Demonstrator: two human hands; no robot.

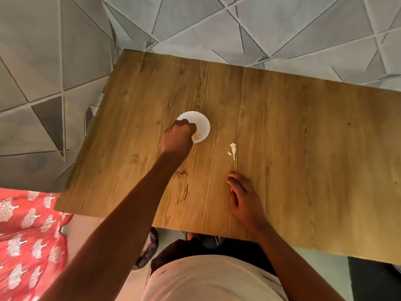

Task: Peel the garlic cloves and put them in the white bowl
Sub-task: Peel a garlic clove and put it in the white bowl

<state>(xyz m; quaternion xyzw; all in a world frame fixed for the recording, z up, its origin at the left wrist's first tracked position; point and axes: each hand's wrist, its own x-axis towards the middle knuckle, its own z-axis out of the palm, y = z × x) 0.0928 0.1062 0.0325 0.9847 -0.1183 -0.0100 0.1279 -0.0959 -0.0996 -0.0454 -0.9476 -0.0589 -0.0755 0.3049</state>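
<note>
A small white bowl (202, 122) stands on the wooden table (282, 127), left of centre. My left hand (178, 137) reaches over the bowl's near rim with its fingers curled down. It pinches a pale peeled garlic clove (196, 136) low inside the bowl. My right hand (243, 196) rests on the table nearer to me, fingers loosely bent and holding nothing I can make out. A pale sliver shows at its fingertips, too small to identify. Scraps of white garlic peel (232, 149) lie between the bowl and my right hand.
The table's far and left edges drop to a grey floor (195, 25) of triangular tiles. Red patterned fabric (28, 240) lies at the lower left, beside the table. My torso in a white shirt (212, 279) is against the near edge.
</note>
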